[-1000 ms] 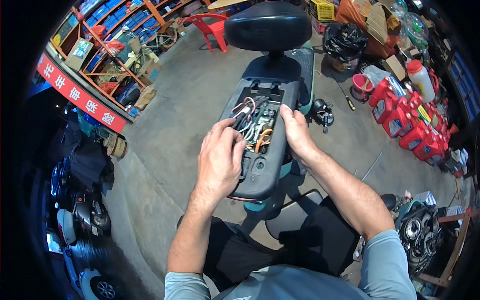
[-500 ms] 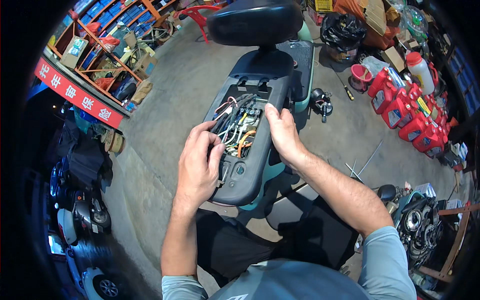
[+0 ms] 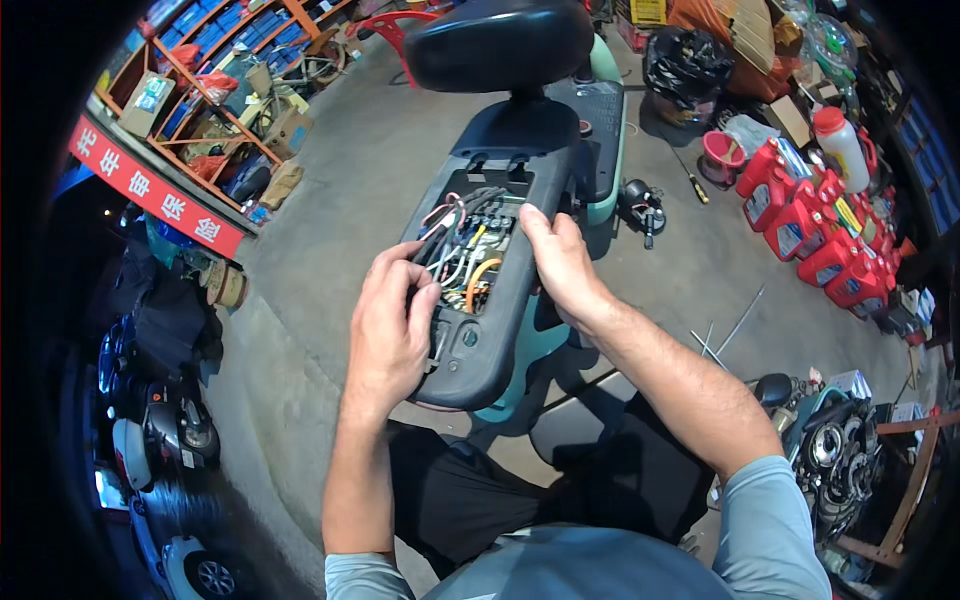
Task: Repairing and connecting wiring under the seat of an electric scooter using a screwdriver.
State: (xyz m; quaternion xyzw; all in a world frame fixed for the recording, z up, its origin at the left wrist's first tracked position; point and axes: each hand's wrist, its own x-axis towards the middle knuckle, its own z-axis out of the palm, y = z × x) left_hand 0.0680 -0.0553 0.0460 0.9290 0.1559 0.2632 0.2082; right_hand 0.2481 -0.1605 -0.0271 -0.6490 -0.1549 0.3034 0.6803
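In front of me is the long black plastic housing (image 3: 496,345) of an electric scooter, its top opening uncovered. Inside lie black, white, yellow and orange wires (image 3: 462,255) and a row of terminals. My left hand (image 3: 388,325) is at the opening's left rim, fingers curled and thumb brought toward the index finger beside the wires. What the fingertips pinch is hidden. My right hand (image 3: 568,262) grips the housing's right side, thumb on top by the opening and fingers down the outer side. A padded black seat (image 3: 500,45) rises beyond the opening.
Red jugs (image 3: 800,225) and a pink bucket (image 3: 722,155) stand at the right. A screwdriver (image 3: 698,188) and thin metal rods (image 3: 738,318) lie on the floor. Engine parts (image 3: 830,445) crowd the lower right. Loaded shelves (image 3: 215,95) fill the far left; parked vehicles stand left.
The scooter's housing and seat have shifted slightly left. Both hands have moved left with it, keeping about the same places on it.
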